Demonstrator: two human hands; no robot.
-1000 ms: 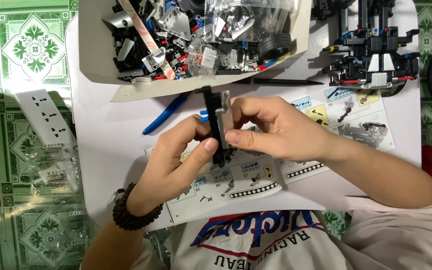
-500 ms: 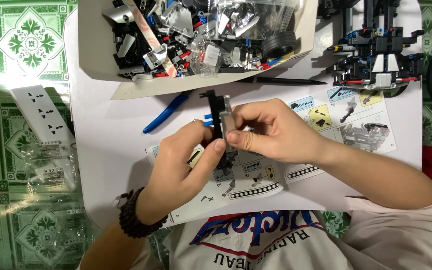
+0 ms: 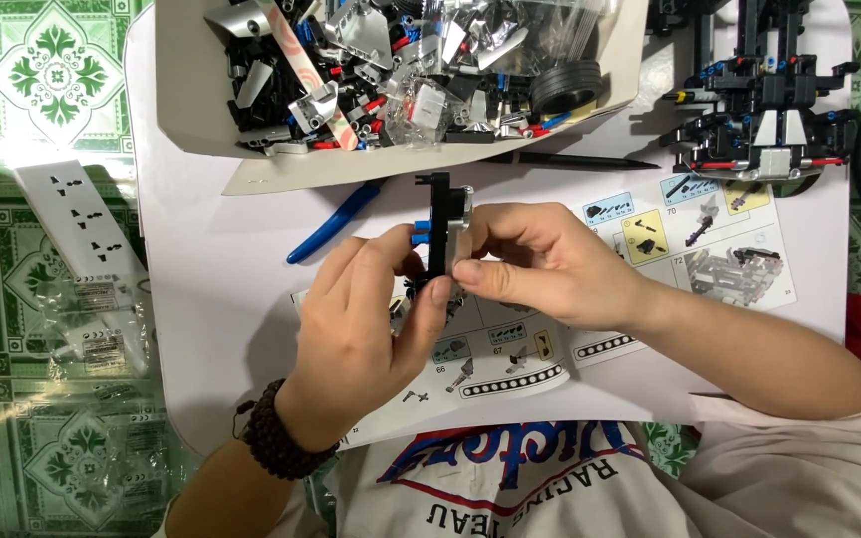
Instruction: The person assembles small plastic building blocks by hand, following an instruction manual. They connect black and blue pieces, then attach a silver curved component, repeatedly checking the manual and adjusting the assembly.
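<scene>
Head view: both hands meet over the middle of the white tabletop (image 3: pixel 221 299), just above the open instruction booklet (image 3: pixel 650 239).

Held part: a black building-brick assembly (image 3: pixel 439 224), long and narrow. Long axis runs near vertical in frame, top end pointing at the far edge and the cardboard tray (image 3: pixel 191 110), bottom end toward the person. Slight lean at most. Black beam, grey piece on its right side near the top, small blue pin sticking out to the left at mid-height. Lower end hidden behind the fingers.

Left hand (image 3: pixel 366 319): fingers curled, thumb and forefinger pinching the assembly's lower part from the left. Dark bead bracelet (image 3: pixel 271 438) on the wrist.

Right hand (image 3: pixel 540 264): fingers closed on the assembly from the right, thumb pressed on the grey piece and beam.

Around it: blue tool (image 3: pixel 336 221) lies flat just left of the hands, angled toward the tray. Tray at the far edge is full of loose black, grey, red and blue parts plus a black wheel (image 3: pixel 567 88). Half-built black model chassis (image 3: pixel 764 110) sits at the far right corner, well apart from the hands. White power strip (image 3: pixel 77 224) lies off the left edge on green patterned floor tiles.
</scene>
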